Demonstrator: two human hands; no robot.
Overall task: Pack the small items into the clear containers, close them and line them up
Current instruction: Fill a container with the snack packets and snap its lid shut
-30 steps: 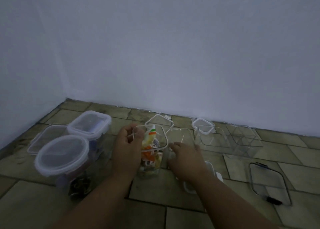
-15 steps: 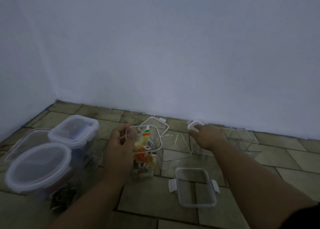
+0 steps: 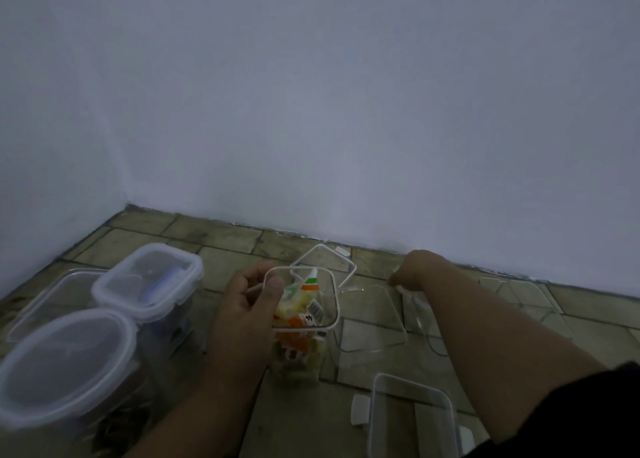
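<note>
Dim room, pale wall meeting a tiled floor [image 3: 225,239] in a corner; everything sits on the tiles. My left hand [image 3: 247,305] is wrapped round the tall clear container [image 3: 304,322] at its left side, thumb pressed onto the rim, other fingers curled behind the wall, so clamped on it. Container stands upright, open at top, stuffed w/ small colourful packets [image 3: 299,305]; one w/ orange and green band pokes up near the rim. My right hand [image 3: 414,270] is out further, near the wall, fingers bunched together and pinching a small white lid [image 3: 401,288] at the edge of an empty clear container [image 3: 424,319]; grip detail is blurry, can't tell how tight. Between the two hands lie a flat clear lid [image 3: 372,315] and, behind the tall one, a tilted white-rimmed lid [image 3: 323,260]. Left side: two closed tubs w/ lids on, a square one [image 3: 149,281] and a round one [image 3: 62,360], touching. Bottom right, just under my forearm, a rectangular lid w/ side clips [image 3: 410,419] lies flat.
</note>
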